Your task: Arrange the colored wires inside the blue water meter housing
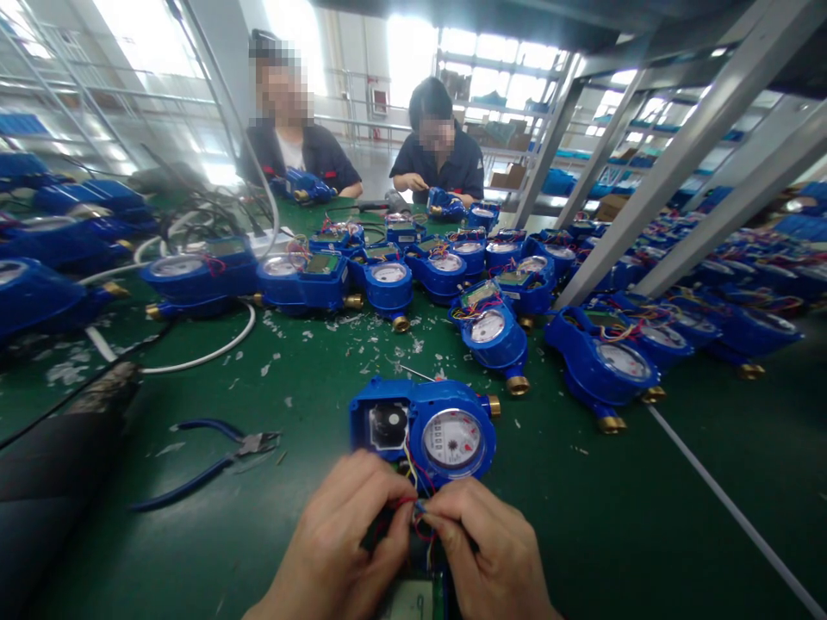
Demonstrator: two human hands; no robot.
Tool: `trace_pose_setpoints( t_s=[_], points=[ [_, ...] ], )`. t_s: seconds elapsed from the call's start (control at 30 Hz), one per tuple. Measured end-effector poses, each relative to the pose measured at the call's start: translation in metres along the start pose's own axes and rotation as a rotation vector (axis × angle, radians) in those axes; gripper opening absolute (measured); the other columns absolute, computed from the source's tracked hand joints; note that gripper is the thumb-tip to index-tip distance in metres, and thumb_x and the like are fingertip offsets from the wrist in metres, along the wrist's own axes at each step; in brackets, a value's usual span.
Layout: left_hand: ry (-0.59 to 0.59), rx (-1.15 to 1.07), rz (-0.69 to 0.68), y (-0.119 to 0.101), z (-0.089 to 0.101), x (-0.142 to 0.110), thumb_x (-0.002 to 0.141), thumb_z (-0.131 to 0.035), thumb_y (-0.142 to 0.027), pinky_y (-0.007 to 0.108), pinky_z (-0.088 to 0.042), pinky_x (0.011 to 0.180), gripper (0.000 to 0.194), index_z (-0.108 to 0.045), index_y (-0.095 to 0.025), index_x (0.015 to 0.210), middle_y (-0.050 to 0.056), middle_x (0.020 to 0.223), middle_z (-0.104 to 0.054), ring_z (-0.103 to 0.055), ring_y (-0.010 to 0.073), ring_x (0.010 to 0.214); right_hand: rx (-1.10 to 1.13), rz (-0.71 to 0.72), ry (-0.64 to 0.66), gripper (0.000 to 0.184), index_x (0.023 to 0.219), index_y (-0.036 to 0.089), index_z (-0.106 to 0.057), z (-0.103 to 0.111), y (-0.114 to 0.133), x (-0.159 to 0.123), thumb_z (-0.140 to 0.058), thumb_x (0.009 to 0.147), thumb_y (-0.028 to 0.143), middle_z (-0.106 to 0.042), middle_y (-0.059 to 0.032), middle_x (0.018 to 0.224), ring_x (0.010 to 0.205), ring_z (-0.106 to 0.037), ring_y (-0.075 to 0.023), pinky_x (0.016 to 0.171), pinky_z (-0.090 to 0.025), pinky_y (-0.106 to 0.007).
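Pliers [213, 461] with blue handles lay on the green table [646, 534] | white scraps [336, 331] littered its middle | rows of blue water meters [504, 284] stood across it | a white cable [207, 353] curved at left | two people in dark jackets [445, 159] sat at the far end

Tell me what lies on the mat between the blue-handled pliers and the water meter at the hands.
In the head view, only bare green mat with small white scraps separates the pliers from the meter.
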State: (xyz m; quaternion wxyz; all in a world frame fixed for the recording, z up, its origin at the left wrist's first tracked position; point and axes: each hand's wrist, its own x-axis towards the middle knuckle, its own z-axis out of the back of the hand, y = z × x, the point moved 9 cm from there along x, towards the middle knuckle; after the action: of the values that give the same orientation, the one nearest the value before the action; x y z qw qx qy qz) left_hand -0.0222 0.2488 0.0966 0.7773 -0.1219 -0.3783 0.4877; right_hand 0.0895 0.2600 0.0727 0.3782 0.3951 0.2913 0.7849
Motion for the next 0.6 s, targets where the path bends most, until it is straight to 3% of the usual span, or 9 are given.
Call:
trace_pose_setpoints(
  t_s=[0.27,0.6],
  points=[
    [0.060,0.010,0.046,0.008,-0.008,-0.006,0.079,-0.052,-0.008,0.025,-0.043,0.063,0.012,-0.054,-0.019,0.083,0.000,0.075,-0.055,-0.053,0.0128,0.071,-0.067,0.075,-0.016,0.020,0.074,0.017,-0.058,0.001,0.008,0.003,-0.043,0.088,0.013,-0.060,-0.0015,0.066,0.059,-0.059,-0.0129,0.056,-0.043,-0.021],
    [0.039,0.025,0.026,0.007,-0.007,-0.006,0.079,-0.052,-0.008,0.024,-0.043,0.063,0.011,-0.054,-0.018,0.084,0.000,0.075,-0.055,-0.053,0.0122,0.071,-0.178,0.213,-0.105,0.026,0.074,0.018,-0.057,0.000,0.015,-0.003,-0.037,0.090,0.013,-0.058,-0.0019,0.060,0.053,-0.055,-0.0136,0.050,-0.040,-0.023]
  ],
)
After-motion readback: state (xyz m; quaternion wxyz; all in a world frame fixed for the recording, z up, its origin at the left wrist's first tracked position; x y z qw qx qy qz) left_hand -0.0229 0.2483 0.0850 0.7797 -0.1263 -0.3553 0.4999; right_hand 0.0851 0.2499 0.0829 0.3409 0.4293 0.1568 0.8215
